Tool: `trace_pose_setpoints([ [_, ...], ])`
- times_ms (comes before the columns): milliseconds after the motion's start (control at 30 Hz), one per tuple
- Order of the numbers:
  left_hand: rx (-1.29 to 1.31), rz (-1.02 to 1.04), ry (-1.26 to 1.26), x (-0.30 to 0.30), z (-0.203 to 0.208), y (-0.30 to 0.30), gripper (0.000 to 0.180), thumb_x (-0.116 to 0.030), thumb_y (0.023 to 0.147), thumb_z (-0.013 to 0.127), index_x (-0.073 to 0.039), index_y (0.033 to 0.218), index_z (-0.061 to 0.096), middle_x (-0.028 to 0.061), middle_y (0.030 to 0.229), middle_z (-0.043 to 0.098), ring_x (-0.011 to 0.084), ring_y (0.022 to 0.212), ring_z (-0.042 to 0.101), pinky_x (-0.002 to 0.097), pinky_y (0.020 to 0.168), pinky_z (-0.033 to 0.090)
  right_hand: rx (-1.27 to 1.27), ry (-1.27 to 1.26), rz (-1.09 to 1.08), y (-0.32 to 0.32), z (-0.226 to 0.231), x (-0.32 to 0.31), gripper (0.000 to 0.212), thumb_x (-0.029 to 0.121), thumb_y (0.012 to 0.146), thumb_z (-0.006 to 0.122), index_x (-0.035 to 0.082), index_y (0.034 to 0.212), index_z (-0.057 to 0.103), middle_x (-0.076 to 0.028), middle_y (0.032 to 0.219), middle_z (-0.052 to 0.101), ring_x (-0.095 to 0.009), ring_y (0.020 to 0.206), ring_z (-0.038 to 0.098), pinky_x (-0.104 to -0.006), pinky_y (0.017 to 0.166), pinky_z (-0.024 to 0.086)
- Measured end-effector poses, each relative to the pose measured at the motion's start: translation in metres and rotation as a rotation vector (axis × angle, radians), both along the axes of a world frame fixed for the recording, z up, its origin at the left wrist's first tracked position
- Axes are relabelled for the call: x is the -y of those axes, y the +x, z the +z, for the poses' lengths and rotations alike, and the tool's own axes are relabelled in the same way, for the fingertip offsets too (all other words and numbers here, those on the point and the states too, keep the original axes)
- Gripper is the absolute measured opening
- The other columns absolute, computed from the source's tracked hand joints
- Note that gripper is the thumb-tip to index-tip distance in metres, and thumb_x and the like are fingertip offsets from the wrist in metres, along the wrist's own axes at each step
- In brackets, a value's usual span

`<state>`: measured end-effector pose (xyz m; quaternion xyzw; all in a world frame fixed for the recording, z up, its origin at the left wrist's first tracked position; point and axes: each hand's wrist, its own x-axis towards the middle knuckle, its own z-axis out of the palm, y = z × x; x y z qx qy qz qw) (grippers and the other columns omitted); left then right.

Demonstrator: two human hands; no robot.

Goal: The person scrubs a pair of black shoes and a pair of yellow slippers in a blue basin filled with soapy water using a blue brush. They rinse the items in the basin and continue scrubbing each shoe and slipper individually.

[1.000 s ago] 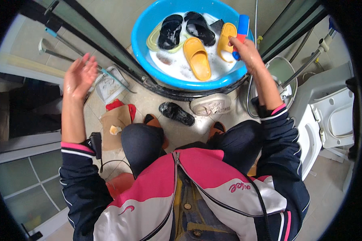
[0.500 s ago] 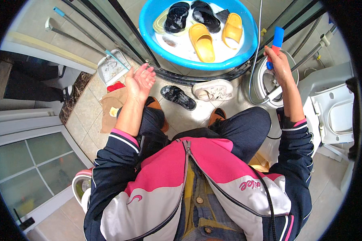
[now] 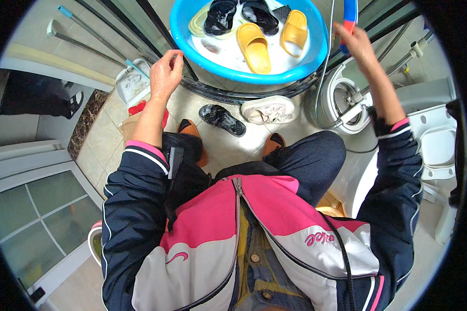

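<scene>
My right hand [image 3: 359, 44] is wrapped around a curved blue-and-red handle [image 3: 349, 20], raised beside the right rim of a blue tub [image 3: 233, 74]. What the handle belongs to is cut off by the top edge. My left hand [image 3: 167, 75] is off the tub's left side, fingers curled in and nothing seen in them. In the tub, among white suds, lie a yellow slipper [image 3: 253, 49], a second yellow slipper [image 3: 294, 33] and black slippers [image 3: 220, 18]. A wet black slipper [image 3: 222, 119] and a whitish shoe [image 3: 269, 110] rest on the floor between me and the tub.
A curved black door track [image 3: 218, 96] runs below the tub. To the right are a round-lidded machine [image 3: 342, 101], a thin hose [image 3: 319, 93] and a white toilet [image 3: 438, 147]. A dustpan [image 3: 132, 83] stands at left, near a long handle [image 3: 88, 36].
My left hand has gone from open, palm up, to curled fingers, and moved forward. My right hand has moved forward with the blue-and-red handle. The whole view has shifted slightly.
</scene>
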<state>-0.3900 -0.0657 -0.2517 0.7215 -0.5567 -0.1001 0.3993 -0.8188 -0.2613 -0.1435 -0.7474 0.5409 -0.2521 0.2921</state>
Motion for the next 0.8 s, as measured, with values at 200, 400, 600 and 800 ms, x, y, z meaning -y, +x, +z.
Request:
trace_pose_setpoints([
  [200, -0.522, 0.013, 0.047, -0.019, 0.006, 0.01, 0.022, -0.019, 0.092, 0.052, -0.003, 0.099, 0.065, 0.0009, 0.064, 0.058, 0.0074, 0.057, 0.053, 0.0238, 0.052, 0.042, 0.146, -0.154, 0.188, 0.086, 0.112, -0.005, 0.031, 0.032, 0.088, 0.059, 0.003, 0.078, 0.06, -0.003, 0.058, 0.053, -0.011, 0.051, 0.05, -0.0268, 0.047, 0.038],
  [400, -0.561, -0.069, 0.045, 0.007, -0.003, 0.0, 0.027, -0.026, 0.093, 0.053, -0.002, 0.097, 0.065, 0.0021, 0.065, 0.06, 0.0083, 0.053, 0.053, 0.0232, 0.049, 0.041, 0.491, -0.149, 0.343, 0.135, 0.154, -0.043, 0.029, 0.032, 0.088, 0.059, 0.005, 0.078, 0.06, -0.001, 0.064, 0.053, -0.011, 0.056, 0.048, -0.0258, 0.051, 0.037],
  [600, -0.61, -0.093, 0.135, 0.01, 0.002, -0.014, 0.028, -0.027, 0.093, 0.052, -0.002, 0.095, 0.065, 0.0027, 0.065, 0.059, 0.0091, 0.05, 0.052, 0.0238, 0.047, 0.043, 0.829, 0.215, 0.592, 0.129, 0.172, -0.115, 0.028, 0.032, 0.093, 0.055, 0.005, 0.091, 0.062, -0.004, 0.08, 0.061, -0.013, 0.072, 0.055, -0.0269, 0.064, 0.044],
  [800, -0.721, -0.129, 0.279, -0.007, -0.006, -0.031, 0.029, -0.028, 0.094, 0.052, -0.002, 0.096, 0.063, 0.004, 0.069, 0.06, 0.0098, 0.051, 0.053, 0.0245, 0.046, 0.043, 0.914, 0.405, 0.19, 0.071, 0.107, -0.194, 0.036, 0.034, 0.096, 0.047, 0.013, 0.067, 0.042, 0.003, 0.06, 0.038, -0.009, 0.053, 0.04, -0.0252, 0.049, 0.032],
])
